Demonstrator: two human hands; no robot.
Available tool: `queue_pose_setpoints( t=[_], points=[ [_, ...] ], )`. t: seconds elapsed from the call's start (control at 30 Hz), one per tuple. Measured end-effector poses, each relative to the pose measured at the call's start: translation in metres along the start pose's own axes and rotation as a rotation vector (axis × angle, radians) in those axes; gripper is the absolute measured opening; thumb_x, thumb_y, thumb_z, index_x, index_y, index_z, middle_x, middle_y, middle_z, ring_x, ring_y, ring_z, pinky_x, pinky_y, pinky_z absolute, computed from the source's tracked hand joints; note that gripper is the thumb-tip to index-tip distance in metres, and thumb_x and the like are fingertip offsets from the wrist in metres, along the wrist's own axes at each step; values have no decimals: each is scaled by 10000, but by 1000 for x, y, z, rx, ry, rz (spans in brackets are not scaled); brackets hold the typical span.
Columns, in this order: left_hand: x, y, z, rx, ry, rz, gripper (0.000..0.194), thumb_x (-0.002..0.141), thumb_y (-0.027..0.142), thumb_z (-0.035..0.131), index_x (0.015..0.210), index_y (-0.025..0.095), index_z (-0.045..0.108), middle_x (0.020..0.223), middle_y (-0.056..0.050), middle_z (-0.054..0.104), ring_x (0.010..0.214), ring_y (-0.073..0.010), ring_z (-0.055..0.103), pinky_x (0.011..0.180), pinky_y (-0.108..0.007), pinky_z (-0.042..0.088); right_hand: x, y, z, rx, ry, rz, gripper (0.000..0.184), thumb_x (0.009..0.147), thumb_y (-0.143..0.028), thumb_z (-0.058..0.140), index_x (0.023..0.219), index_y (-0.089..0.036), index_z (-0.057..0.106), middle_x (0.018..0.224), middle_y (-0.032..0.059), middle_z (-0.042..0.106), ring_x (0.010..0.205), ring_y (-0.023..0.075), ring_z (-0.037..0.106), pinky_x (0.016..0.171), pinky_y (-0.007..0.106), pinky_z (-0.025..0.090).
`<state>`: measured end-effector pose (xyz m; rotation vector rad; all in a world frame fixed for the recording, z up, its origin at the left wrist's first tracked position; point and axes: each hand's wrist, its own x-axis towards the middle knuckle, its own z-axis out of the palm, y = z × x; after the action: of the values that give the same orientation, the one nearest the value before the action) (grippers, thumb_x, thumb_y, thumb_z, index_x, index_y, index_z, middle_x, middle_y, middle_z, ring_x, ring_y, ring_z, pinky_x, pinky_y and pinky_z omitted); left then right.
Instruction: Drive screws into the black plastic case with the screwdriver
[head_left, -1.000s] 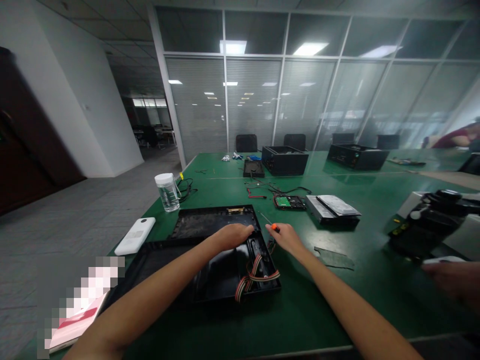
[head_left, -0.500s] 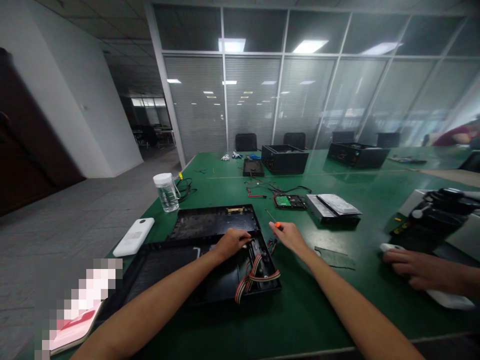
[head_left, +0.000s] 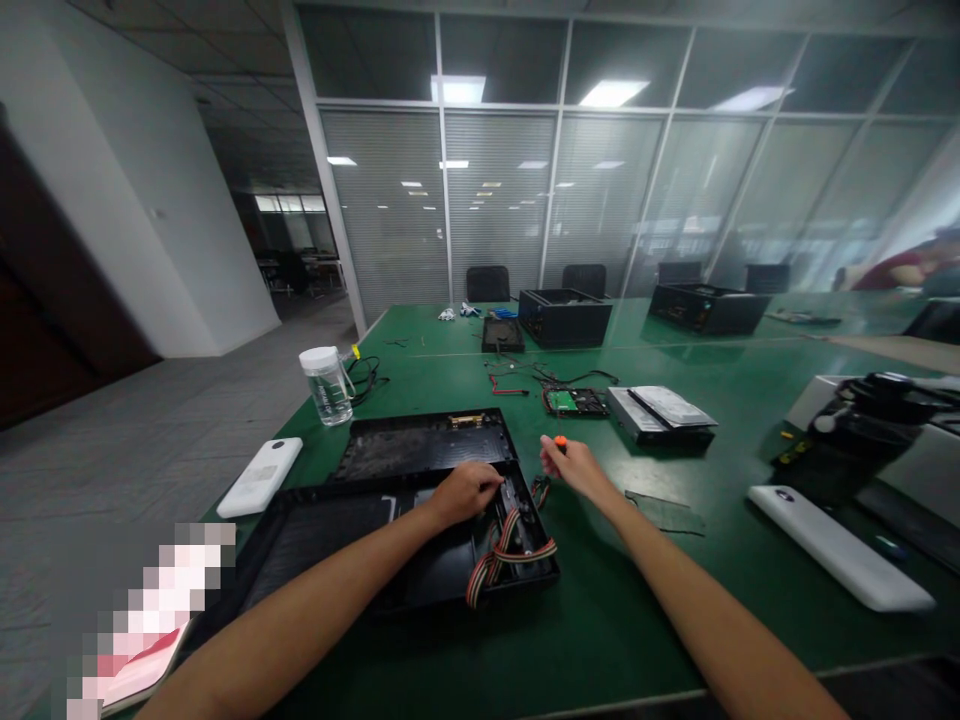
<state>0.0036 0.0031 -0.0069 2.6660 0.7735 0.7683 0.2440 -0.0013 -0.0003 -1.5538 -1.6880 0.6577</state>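
Note:
My right hand (head_left: pixel 579 468) is closed around a screwdriver (head_left: pixel 560 442), whose orange handle end shows above the fist. Most of its shaft cannot be seen. To the left, my left hand (head_left: pixel 466 492) rests over the black plastic casing (head_left: pixel 315 520), fingertips pinched together near a narrow metal part (head_left: pixel 517 495) along the right side. Whatever is between those fingertips is too small to make out. A striped ribbon of wires (head_left: pixel 501 562) loops over the casing's near right corner. Behind lies a second black panel (head_left: pixel 427 445) with a gold-coloured strip.
On the left stand a clear bottle (head_left: pixel 327 388) and a white power bank (head_left: pixel 262 478). A green circuit board (head_left: pixel 574 402), a silver drive box (head_left: pixel 661 415) and a thin clear sheet (head_left: pixel 666 512) lie rightward. Another white power bank (head_left: pixel 840 548) lies by a black bottle (head_left: pixel 855 440).
The screwdriver has turned in my right hand, so its shaft no longer points up and left. Another person's hand has left the white power bank at the right. My left hand has barely moved.

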Motion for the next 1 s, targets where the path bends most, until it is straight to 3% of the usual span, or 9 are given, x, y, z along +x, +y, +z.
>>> queue_pose_setpoints(
  t=[0.1, 0.27, 0.37, 0.47, 0.57, 0.7, 1.0],
  points=[
    [-1, 0, 0, -20, 4, -2, 153, 808, 137, 519, 879, 151, 653, 887, -51, 652, 839, -154, 591, 813, -263, 447, 7, 6, -8, 175, -61, 117, 439, 837, -570, 307, 884, -179, 503, 585, -1, 566, 410, 110, 476, 411, 220, 345],
    [-2, 1, 2, -12, 35, -48, 150, 826, 159, 507, 934, 155, 611, 913, -55, 623, 867, -161, 563, 818, -269, 431, 10, 9, -35, 219, 105, 85, 247, 783, -346, 439, 984, -208, 397, 608, -77, 438, 462, 90, 414, 439, 199, 320],
    [-2, 2, 2, -10, 20, -58, 156, 830, 163, 506, 952, 161, 604, 924, -54, 619, 880, -163, 557, 832, -272, 421, 4, -1, -51, 268, -16, -52, 305, 744, -313, 498, 1020, -199, 438, 681, -60, 447, 530, 89, 420, 489, 207, 335],
    [0, 1, 2, -23, 6, -82, 152, 823, 158, 514, 935, 162, 616, 896, -47, 625, 843, -157, 563, 812, -263, 423, -4, -15, -58, 299, -145, -154, 324, 781, -389, 495, 1019, -170, 514, 659, -40, 464, 539, 91, 408, 501, 214, 323],
    [2, 3, 0, -40, -4, -125, 143, 798, 147, 540, 907, 157, 632, 860, -39, 634, 797, -152, 569, 776, -252, 427, -8, -23, -55, 286, -26, -180, 305, 802, -449, 459, 866, -163, 545, 580, -49, 427, 490, 88, 358, 475, 217, 292],
    [4, 5, -2, -59, -6, -161, 144, 784, 139, 548, 891, 152, 642, 840, -35, 639, 760, -146, 569, 737, -240, 427, -9, -25, -42, 151, 156, -265, 270, 750, -443, 525, 710, -176, 532, 603, -33, 455, 556, 109, 412, 542, 228, 345],
    [3, 9, -4, -50, -15, -186, 146, 781, 140, 548, 876, 158, 658, 799, -31, 634, 739, -144, 563, 715, -234, 419, -12, -27, -21, 41, 223, -308, 291, 779, -445, 475, 730, -172, 565, 631, -1, 536, 581, 133, 479, 578, 240, 385]
  ],
)
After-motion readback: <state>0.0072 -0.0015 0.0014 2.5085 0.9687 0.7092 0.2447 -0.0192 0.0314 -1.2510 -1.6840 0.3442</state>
